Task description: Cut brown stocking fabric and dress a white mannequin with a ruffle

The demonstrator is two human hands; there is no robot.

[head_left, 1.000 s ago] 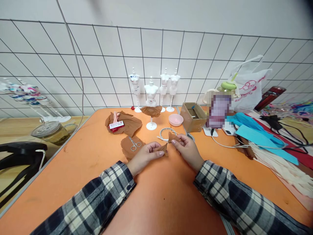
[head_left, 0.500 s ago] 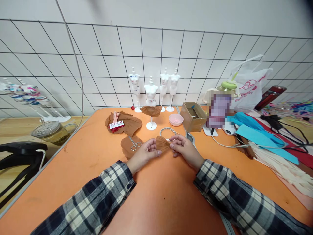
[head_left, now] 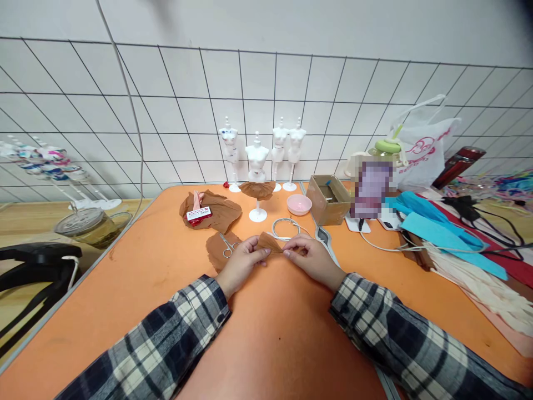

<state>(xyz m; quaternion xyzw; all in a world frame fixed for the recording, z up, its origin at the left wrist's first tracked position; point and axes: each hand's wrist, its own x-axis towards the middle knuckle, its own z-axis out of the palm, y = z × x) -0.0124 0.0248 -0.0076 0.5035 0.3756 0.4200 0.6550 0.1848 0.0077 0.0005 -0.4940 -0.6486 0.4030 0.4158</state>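
Observation:
A small piece of pleated brown crepe paper (head_left: 270, 243) is stretched between my two hands, low over the orange table. My left hand (head_left: 245, 259) pinches its left side between thumb and fingers. At the gathered right end, my right hand (head_left: 312, 256) has its thumb and fingertips closed on the paper. Just left of my left hand, small scissors (head_left: 229, 246) lie on a flat brown crepe piece (head_left: 214, 253), their handles partly behind my hand. Beyond my hands stands a white mini mannequin (head_left: 257, 158) wearing a brown pleated skirt (head_left: 257, 190).
A coiled white wire ring (head_left: 285, 228) lies just beyond my hands, near a pink bowl (head_left: 298, 204) and a cardboard box (head_left: 328, 200). Brown crepe with a small red-and-white packet (head_left: 199, 214) is at back left. Crepe strips (head_left: 453, 236) and cables crowd the right side.
The pleated paper has tilted and shifted slightly left. My left hand has moved a little left, over part of the scissors' handles, and my right fingers have closed nearer the gathered end.

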